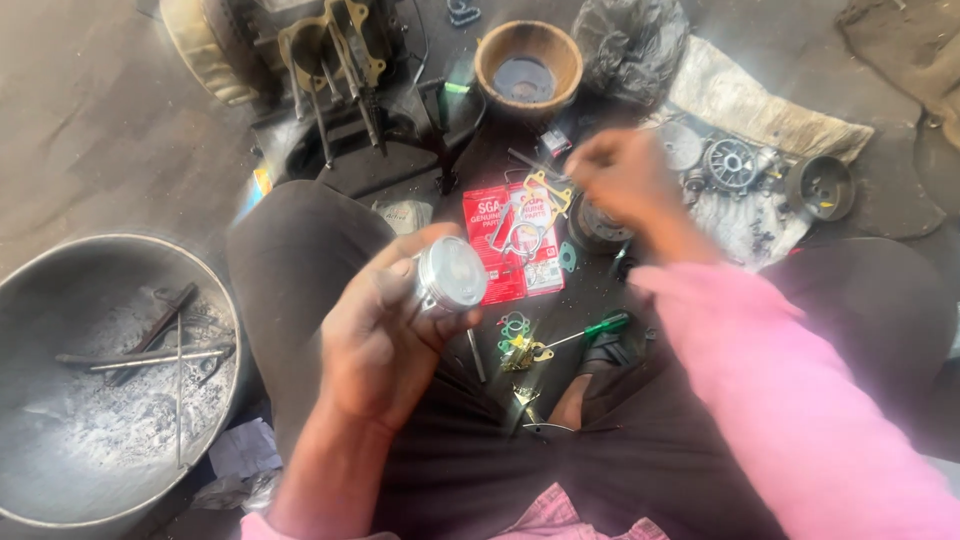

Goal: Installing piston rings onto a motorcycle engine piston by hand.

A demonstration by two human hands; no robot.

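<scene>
While gripped by left-hand fingers: shiny piston (above red packet).

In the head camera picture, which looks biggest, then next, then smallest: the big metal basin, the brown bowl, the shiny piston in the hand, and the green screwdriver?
1. Metal basin, clearly biggest.
2. Brown bowl.
3. Shiny piston in the left hand; being nearer the camera, it looks larger than it is.
4. Green screwdriver: longer than the piston, but much thinner.

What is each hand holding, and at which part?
Left hand holds a shiny metal piston around its side wall. Right hand is blurred; any hold cannot be told.
</scene>
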